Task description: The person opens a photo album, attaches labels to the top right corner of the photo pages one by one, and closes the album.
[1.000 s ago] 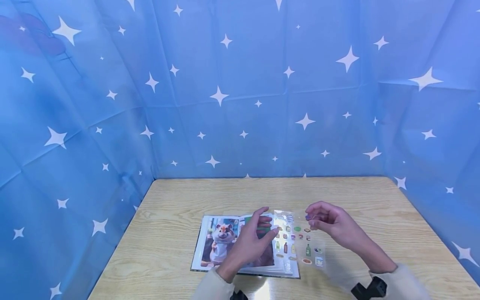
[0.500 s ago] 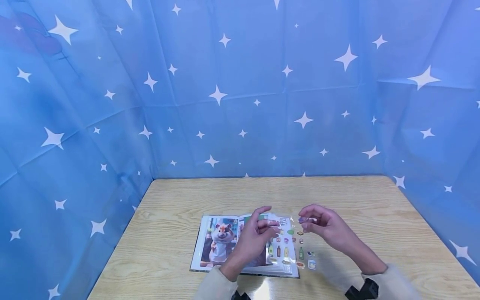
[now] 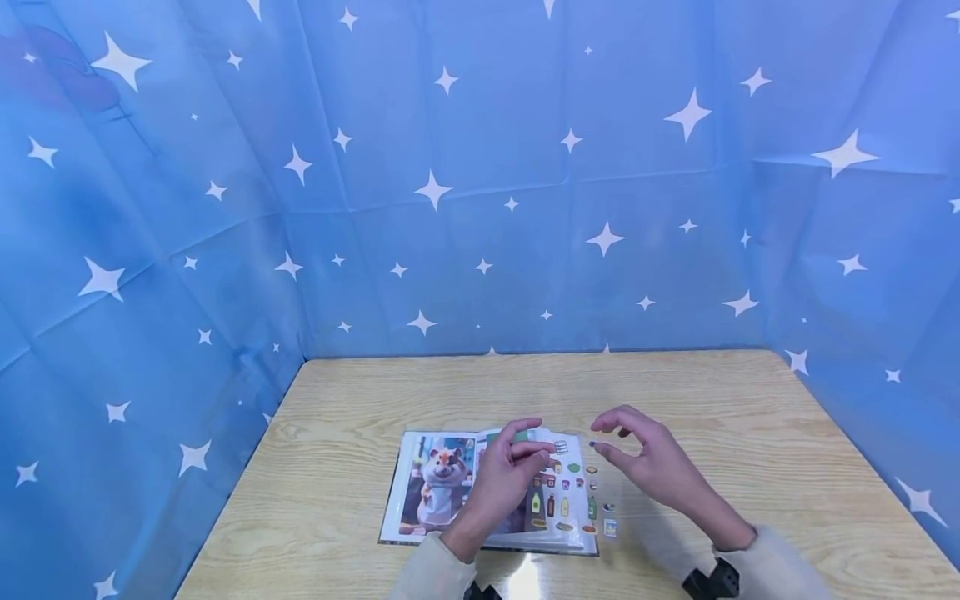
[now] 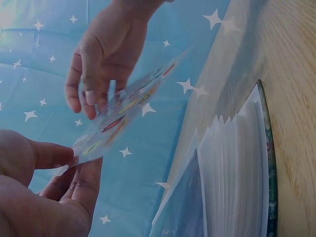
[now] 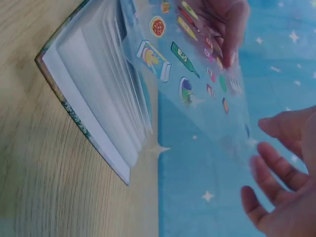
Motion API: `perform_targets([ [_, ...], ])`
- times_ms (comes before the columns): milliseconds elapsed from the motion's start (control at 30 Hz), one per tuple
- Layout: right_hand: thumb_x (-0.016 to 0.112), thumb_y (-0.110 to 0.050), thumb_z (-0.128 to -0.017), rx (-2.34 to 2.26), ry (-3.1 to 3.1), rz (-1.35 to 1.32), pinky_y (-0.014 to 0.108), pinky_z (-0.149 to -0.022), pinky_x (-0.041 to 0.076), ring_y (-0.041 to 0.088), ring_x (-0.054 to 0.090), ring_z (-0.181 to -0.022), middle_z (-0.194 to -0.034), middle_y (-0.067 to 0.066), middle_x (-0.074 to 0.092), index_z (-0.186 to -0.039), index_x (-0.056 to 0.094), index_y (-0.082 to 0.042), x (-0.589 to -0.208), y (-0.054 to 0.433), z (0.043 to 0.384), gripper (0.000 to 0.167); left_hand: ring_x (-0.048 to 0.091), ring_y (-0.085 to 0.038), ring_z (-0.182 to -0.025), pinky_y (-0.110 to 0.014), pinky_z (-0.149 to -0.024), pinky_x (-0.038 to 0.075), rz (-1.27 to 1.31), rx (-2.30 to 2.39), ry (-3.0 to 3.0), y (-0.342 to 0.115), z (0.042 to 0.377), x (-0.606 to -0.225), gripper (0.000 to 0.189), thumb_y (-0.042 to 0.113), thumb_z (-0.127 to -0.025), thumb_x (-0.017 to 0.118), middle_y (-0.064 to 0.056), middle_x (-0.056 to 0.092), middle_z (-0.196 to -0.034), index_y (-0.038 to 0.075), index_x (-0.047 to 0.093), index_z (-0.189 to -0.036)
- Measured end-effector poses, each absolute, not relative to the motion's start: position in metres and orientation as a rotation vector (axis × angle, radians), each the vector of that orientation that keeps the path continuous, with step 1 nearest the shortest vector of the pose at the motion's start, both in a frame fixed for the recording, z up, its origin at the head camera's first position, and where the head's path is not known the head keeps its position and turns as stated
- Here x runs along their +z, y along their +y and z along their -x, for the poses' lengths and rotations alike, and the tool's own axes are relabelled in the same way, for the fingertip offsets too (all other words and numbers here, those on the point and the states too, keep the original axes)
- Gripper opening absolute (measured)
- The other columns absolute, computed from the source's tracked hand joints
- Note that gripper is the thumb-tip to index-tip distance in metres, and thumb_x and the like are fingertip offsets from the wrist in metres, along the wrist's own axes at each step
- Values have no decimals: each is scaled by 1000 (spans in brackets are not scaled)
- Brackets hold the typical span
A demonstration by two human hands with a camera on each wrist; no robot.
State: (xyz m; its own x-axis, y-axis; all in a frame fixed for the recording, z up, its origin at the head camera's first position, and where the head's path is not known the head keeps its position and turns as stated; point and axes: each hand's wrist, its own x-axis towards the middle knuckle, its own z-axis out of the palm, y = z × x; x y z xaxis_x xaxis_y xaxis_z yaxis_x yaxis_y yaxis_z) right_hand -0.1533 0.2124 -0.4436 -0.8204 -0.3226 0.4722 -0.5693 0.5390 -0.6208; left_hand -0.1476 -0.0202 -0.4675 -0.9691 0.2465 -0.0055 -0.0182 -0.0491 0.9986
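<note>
My left hand (image 3: pixel 504 487) pinches a clear sticker sheet (image 4: pixel 114 118) by its edge between thumb and fingers. Printed on the sheet are small food stickers, among them a green bottle (image 5: pixel 183 58), a pizza (image 5: pixel 157 26) and a carton (image 5: pixel 153 60). The sheet is held up, overlapping the right page of an open album (image 3: pixel 390 508) in the head view. Right at the sheet's far edge, my right hand (image 3: pixel 660 467) has its thumb and fingers apart. A tiny dark blue piece (image 3: pixel 592 444) shows at the right thumb tip.
The album lies on a light wood table (image 3: pixel 315 467), with a picture of a hamster in an apron (image 3: pixel 444 479) on its left page. Its pages (image 5: pixel 89 84) stand in a thick fanned stack. A blue curtain (image 3: pixel 480 233) with white stars surrounds the table.
The sticker sheet has shifted left, further across the album's right page. My right hand has moved slightly left, and its thumb and fingers have parted from their pinch.
</note>
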Motion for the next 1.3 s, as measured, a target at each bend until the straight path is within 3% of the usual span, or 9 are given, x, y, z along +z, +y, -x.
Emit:
perform_targets([
  [133, 77, 2, -82, 1093, -2431, -839, 31, -75, 55, 11, 61, -93, -104, -9, 67, -106, 68, -21, -444, 208, 152, 34, 72, -18, -89, -30, -76, 60, -242, 2127, 2047, -20, 147, -468, 44, 6, -93, 65, -7, 75, -106, 14, 56, -136],
  [467, 77, 8, -77, 1117, -2395, -1022, 22, -63, 49, 16, 58, -86, -99, -5, 67, -108, 69, -17, -449, 197, 155, 40, 72, -19, -89, -31, -73, 61, -295, 2132, 1989, -20, 147, -469, 45, 5, -94, 64, -8, 74, -109, 14, 54, -137],
  [767, 78, 7, -78, 1098, -2399, -1055, 20, -59, 46, 5, 50, -86, -96, -10, 62, -108, 68, -17, -449, 191, 155, 40, 72, -17, -86, -28, -71, 59, -316, 2042, 2018, -20, 146, -467, 44, 8, -94, 65, -1, 75, -104, 23, 56, -135],
  [1300, 78, 8, -77, 1116, -2310, -1122, 23, -67, 47, 4, 52, -84, -94, -10, 65, -105, 68, -20, -453, 188, 153, 40, 71, -16, -82, -28, -65, 59, -320, 2007, 2020, -19, 145, -465, 41, 12, -93, 67, -2, 76, -100, 21, 57, -132],
])
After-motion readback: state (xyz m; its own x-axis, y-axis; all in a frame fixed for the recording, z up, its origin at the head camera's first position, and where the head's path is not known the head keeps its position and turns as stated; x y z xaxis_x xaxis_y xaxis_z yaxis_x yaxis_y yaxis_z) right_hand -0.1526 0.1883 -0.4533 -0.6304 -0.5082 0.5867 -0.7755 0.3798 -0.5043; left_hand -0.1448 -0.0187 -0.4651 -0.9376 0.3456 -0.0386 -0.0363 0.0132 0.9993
